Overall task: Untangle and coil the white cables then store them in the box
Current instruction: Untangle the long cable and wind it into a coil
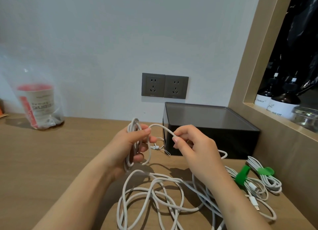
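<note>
Held cable: off-white, plain; loose cables on the surface: white, one strand a cooler grey-white; bundled cables: white, bound with bright green ties. Thin cord: white, with small white beads. Box: black sides, smoked grey top. Surface: light brown with fine wood grain. Wall: pale grey-white, unpatterned; sockets: dark grey plates. Cup: white with red lid, red band and grey lettering, inside a clear bag. Shelf frame: tan. Bottles: dark brown, with white labels and dark print.
</note>
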